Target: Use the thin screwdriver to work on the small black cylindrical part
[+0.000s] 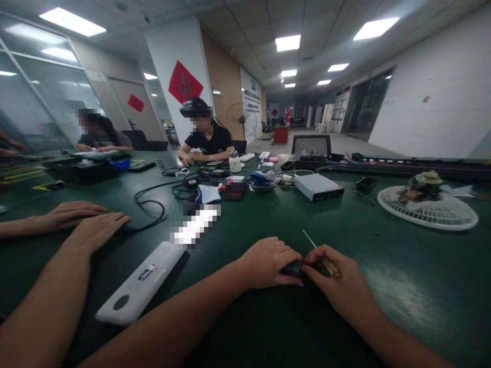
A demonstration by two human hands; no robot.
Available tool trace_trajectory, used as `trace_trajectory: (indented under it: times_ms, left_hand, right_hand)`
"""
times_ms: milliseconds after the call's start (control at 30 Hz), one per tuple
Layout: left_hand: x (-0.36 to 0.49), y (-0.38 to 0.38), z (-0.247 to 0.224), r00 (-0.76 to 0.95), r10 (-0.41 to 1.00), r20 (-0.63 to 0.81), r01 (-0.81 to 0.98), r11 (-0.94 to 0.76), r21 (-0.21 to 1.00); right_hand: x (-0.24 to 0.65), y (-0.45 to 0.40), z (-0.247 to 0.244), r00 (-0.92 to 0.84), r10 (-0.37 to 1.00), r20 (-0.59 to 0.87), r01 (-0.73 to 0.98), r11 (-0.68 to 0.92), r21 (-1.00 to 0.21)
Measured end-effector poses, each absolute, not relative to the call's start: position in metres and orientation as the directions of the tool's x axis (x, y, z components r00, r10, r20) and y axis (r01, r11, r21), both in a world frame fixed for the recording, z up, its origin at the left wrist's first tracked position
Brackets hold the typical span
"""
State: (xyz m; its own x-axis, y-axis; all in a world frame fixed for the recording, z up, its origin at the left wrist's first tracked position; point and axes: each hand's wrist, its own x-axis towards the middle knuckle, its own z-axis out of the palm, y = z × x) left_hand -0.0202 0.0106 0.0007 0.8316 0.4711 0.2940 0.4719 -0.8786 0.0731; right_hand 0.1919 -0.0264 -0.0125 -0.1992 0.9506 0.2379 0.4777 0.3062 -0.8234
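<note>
Amber-handled screwdriver (330,267) lies pinched between both hands' fingers (320,257).

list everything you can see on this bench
green workbench: 1, dark green, filling the view
plastic slab: 1, white, on bench, front left
fan guard: 1, white, on bench, right
metal box: 1, silver, on bench, centre right
coiled cable: 1, black, on bench, left
co-worker's hands: 2, resting on bench, left
seated people: 2, dark tops, far side
paper diamonds: 2, red, on far walls
screwdriver: 1, amber handle, between hands
black object: 1, black, between hands
left hand: 1, on black object
right hand: 1, on screwdriver
</note>
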Motion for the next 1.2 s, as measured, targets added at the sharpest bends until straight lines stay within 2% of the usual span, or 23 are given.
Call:
trace_trajectory:
  times_ms: [233, 400, 500, 667, 867, 1000, 1200]
  left_hand:
    - [-0.019, 0.009, 0.003, 0.843, 0.455, 0.287, 0.462, -0.886, 0.048]
    - [-0.018, 0.009, 0.003, 0.837, 0.468, 0.284, 0.471, -0.880, 0.060]
    - [-0.018, 0.008, 0.004, 0.802, 0.529, 0.277, 0.523, -0.846, 0.101]
    - [-0.019, 0.007, 0.005, 0.707, 0.650, 0.278, 0.631, -0.758, 0.165]
    - [-0.022, 0.008, 0.006, 0.623, 0.717, 0.312, 0.705, -0.688, 0.174]
    - [-0.022, 0.009, 0.006, 0.611, 0.723, 0.322, 0.718, -0.678, 0.159]
    - [-0.021, 0.009, 0.005, 0.617, 0.714, 0.330, 0.711, -0.686, 0.155]
  right_hand:
    - [0.190, -0.026, -0.014, -0.216, 0.962, 0.167, 0.554, 0.261, -0.790]
    - [0.188, -0.027, -0.009, -0.238, 0.953, 0.187, 0.588, 0.295, -0.753]
    - [0.190, -0.029, -0.008, -0.258, 0.940, 0.222, 0.529, 0.330, -0.782]
    - [0.197, -0.032, -0.009, -0.169, 0.934, 0.313, 0.374, 0.355, -0.857]
    - [0.203, -0.041, -0.006, -0.160, 0.829, 0.535, 0.213, 0.558, -0.802]
    - [0.201, -0.043, -0.002, -0.201, 0.812, 0.548, 0.214, 0.582, -0.785]
    - [0.198, -0.039, -0.001, -0.281, 0.833, 0.476, 0.263, 0.544, -0.796]
